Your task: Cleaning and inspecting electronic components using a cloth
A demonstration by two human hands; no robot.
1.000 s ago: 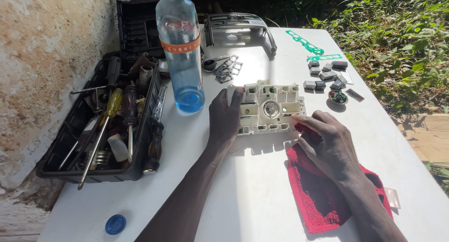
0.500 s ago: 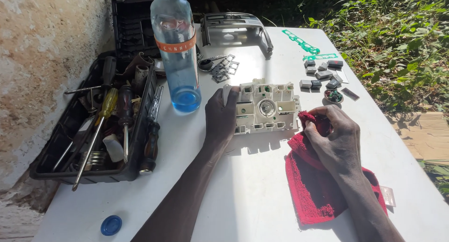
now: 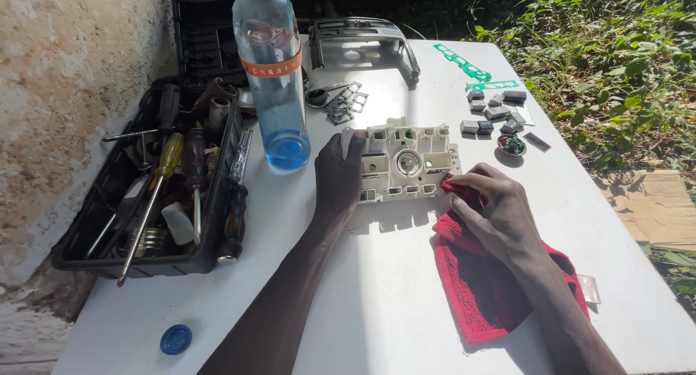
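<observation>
Left hand [image 3: 338, 173]: laid flat on the white plastic panel [image 3: 406, 162], nothing gripped.
Right hand [image 3: 495, 207]: red cloth [image 3: 487, 284] pinched against the panel's edge.

left hand [image 3: 338, 173] steadying white plastic panel [image 3: 403, 162], right hand [image 3: 496, 207] pressing red cloth [image 3: 487, 279] (bunched)

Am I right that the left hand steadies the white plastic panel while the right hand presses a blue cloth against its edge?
Not quite: the head view shows the cloth is red. The left hand does steady the white plastic panel, and the right hand presses the cloth against its edge.
</observation>
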